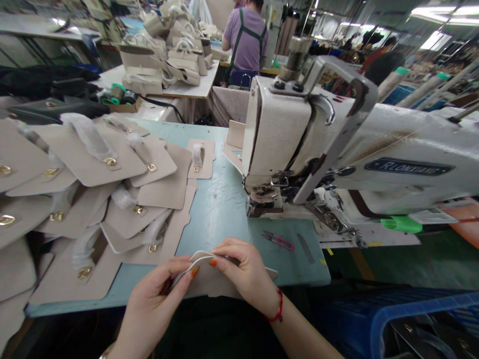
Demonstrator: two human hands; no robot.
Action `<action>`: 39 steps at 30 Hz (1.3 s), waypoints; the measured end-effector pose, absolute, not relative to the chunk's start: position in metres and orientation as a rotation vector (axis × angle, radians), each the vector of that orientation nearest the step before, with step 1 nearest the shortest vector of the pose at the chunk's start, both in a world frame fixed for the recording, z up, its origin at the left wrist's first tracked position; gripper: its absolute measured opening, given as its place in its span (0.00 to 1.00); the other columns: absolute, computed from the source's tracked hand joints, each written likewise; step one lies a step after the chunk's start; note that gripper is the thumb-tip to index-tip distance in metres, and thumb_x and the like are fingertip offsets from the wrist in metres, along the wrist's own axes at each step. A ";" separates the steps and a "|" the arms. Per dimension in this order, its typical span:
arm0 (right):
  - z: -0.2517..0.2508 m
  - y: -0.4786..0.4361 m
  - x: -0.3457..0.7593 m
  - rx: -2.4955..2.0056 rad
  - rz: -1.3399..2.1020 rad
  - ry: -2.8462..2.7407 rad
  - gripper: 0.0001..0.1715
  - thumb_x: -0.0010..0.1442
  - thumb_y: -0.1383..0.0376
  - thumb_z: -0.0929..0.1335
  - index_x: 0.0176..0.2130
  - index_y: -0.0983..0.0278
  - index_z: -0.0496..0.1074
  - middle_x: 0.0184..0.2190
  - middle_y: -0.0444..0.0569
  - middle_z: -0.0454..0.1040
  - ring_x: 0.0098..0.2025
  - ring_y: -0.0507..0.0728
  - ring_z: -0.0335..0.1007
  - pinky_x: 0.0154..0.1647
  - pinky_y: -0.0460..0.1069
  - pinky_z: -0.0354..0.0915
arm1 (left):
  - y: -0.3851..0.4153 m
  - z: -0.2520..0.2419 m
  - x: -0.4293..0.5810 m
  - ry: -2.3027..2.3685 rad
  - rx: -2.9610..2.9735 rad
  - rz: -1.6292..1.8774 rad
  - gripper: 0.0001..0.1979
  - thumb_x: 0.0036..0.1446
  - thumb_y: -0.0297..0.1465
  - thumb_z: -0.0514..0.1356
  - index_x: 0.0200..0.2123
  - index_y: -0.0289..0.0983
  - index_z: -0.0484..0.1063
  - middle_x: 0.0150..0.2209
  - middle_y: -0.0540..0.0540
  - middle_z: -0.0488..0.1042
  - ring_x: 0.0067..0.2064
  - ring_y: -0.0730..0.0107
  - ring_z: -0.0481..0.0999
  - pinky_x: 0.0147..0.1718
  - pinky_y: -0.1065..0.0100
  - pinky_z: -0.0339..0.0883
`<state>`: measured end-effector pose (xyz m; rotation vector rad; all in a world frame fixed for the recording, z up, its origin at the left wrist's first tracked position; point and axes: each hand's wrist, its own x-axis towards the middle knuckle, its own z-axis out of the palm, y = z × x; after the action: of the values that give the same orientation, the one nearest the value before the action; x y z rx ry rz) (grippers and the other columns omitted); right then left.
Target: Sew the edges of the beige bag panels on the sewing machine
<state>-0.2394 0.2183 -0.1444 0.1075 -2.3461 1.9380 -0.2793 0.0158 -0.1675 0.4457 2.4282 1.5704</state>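
Currently the left hand (157,296) and right hand (245,269) are pinching a layered beige piece (202,256) at lower centre, edges seemingly unjoined; handle-fitted panels (88,162) are lying frame-left.

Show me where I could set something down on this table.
The widest bare tabletop lies beyond the left hand and right hand, between the beige panels and sewing machine. A smaller patch lies between the pink snips and near edge. Overlapping panels crowd the left.
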 end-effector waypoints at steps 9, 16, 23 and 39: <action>-0.146 0.218 -0.237 0.101 1.904 -2.317 0.11 0.65 0.64 0.66 0.41 0.61 0.79 0.32 0.46 0.74 0.35 0.52 0.70 0.36 0.44 0.62 | 0.023 -0.165 -0.276 2.406 0.435 1.618 0.07 0.56 0.37 0.62 0.35 0.41 0.76 0.42 0.46 0.78 0.44 0.64 0.77 0.43 0.69 0.71; -0.142 0.217 -0.236 0.094 1.906 -2.331 0.11 0.65 0.64 0.66 0.43 0.59 0.79 0.33 0.45 0.73 0.36 0.52 0.69 0.37 0.45 0.63 | 0.026 -0.160 -0.277 2.415 0.417 1.669 0.06 0.55 0.36 0.62 0.33 0.41 0.77 0.40 0.46 0.78 0.43 0.64 0.77 0.42 0.69 0.72; -0.144 0.216 -0.237 0.112 1.887 -2.279 0.11 0.65 0.65 0.66 0.42 0.62 0.79 0.32 0.46 0.74 0.35 0.52 0.69 0.36 0.45 0.62 | 0.030 -0.157 -0.274 2.452 0.497 1.648 0.05 0.56 0.35 0.62 0.33 0.41 0.77 0.39 0.46 0.79 0.41 0.65 0.77 0.40 0.70 0.72; -0.128 0.216 -0.233 0.129 1.888 -2.257 0.11 0.65 0.67 0.66 0.43 0.61 0.79 0.34 0.47 0.75 0.37 0.52 0.69 0.39 0.46 0.63 | 0.043 -0.144 -0.270 2.465 0.706 1.652 0.05 0.59 0.29 0.60 0.35 0.43 0.75 0.38 0.51 0.79 0.41 0.72 0.78 0.41 0.74 0.70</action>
<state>-0.2332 0.2156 -0.1284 0.1291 -2.2573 1.8881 -0.2699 0.0432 -0.1436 0.7064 2.4655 1.6516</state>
